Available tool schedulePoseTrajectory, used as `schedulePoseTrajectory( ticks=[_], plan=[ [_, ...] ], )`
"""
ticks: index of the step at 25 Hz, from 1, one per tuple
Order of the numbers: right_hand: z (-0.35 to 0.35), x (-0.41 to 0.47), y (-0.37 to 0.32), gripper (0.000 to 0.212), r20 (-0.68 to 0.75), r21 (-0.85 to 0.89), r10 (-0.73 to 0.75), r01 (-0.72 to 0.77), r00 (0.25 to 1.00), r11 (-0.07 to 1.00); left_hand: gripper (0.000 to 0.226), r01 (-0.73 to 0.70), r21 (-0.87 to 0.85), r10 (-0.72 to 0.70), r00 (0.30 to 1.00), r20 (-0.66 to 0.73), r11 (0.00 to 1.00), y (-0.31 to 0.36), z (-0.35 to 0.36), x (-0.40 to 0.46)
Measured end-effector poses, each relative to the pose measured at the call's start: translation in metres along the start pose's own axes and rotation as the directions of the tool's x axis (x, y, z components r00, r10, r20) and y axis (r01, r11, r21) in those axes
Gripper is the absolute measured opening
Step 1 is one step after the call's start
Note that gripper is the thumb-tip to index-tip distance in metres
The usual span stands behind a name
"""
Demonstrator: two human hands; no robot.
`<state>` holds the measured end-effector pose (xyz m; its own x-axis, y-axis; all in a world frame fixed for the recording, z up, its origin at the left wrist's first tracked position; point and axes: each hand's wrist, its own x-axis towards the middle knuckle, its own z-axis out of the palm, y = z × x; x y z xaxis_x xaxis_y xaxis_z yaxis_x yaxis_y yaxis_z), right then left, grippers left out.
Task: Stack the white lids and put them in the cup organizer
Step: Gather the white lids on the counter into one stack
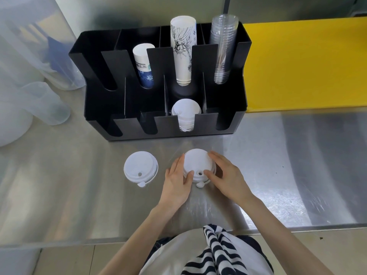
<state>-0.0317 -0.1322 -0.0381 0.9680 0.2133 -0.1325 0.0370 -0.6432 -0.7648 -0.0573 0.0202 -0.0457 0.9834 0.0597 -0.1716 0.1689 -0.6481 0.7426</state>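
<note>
1. Head view: I am seeing both hands cupping a small stack of white lids (197, 165) on the steel counter (79, 185). The left hand (177, 180) is pressing its fingers along the stack's left edge, with the thumb lying on the top lid near the sip hole.
2. The right hand (226, 175) is wrapping the right edge, its thumb resting just beside the sip hole; both sets of fingers are curling closed around the stack.
3. A single white lid (140, 168) is lying flat on the counter, just left of the left hand and apart from it.
4. Behind, the black cup organizer (99, 108) is standing with more white lids (185, 114) sitting in a front compartment, third from the left.
5. Its back row is holding a short printed cup stack (144, 66), a tall printed cup stack (183, 50) and clear plastic cups (223, 48).
</note>
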Motion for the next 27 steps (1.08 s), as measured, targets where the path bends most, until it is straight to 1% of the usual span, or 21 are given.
schedulePoseTrajectory(
  ticks=[3, 6, 9, 11, 13, 17, 19, 21, 24, 27],
  plan=[
    [0.001, -0.001, 0.002, 0.051, 0.015, -0.004, 0.017, -0.017, 1.0, 1.0, 0.05, -0.015, 0.056, 0.014, 1.0, 0.015, 0.998, -0.003, 0.0, 0.002],
    [0.002, -0.001, -0.002, 0.049, 0.013, -0.02, 0.008, -0.008, 1.0, 1.0, 0.051, -0.022, 0.059, 0.02, 0.999, 0.035, 0.998, -0.003, -0.004, 0.005],
    [-0.003, 0.005, -0.006, 0.041, -0.008, -0.051, -0.032, 0.032, 0.999, 0.998, 0.051, -0.054, 0.038, 0.052, 0.997, 0.05, 0.998, -0.003, -0.013, 0.007],
    [-0.006, 0.011, -0.011, 0.039, 0.0, -0.071, -0.065, 0.065, 0.998, 0.995, 0.051, -0.065, 0.045, 0.063, 0.998, 0.03, 0.997, -0.005, -0.02, 0.006],
    [-0.004, 0.017, -0.017, 0.041, 0.024, -0.104, -0.101, 0.103, 0.995, 0.989, 0.051, -0.08, 0.113, 0.082, 0.997, -0.008, 0.99, -0.007, -0.027, 0.004],
    [0.01, 0.029, -0.039, 0.043, 0.116, -0.161, -0.191, 0.208, 0.975, 0.965, 0.054, -0.066, 0.294, 0.104, 0.988, -0.113, 0.954, -0.023, -0.044, -0.003],
    [0.019, 0.037, -0.051, 0.044, 0.189, -0.201, -0.229, 0.265, 0.955, 0.943, 0.057, -0.02, 0.301, 0.07, 0.985, -0.157, 0.953, -0.034, -0.055, -0.006],
    [0.031, 0.045, -0.065, 0.046, 0.295, -0.24, -0.237, 0.312, 0.926, 0.919, 0.061, 0.035, 0.306, 0.026, 0.981, -0.194, 0.951, -0.048, -0.067, -0.01],
    [0.046, 0.054, -0.08, 0.05, 0.404, -0.285, -0.231, 0.362, 0.885, 0.888, 0.069, 0.103, 0.327, -0.039, 0.979, -0.198, 0.939, -0.066, -0.08, -0.011],
    [0.057, 0.058, -0.089, 0.05, 0.455, -0.296, -0.212, 0.372, 0.865, 0.88, 0.077, 0.178, 0.297, -0.132, 0.977, -0.168, 0.938, -0.076, -0.086, -0.011]
  ],
)
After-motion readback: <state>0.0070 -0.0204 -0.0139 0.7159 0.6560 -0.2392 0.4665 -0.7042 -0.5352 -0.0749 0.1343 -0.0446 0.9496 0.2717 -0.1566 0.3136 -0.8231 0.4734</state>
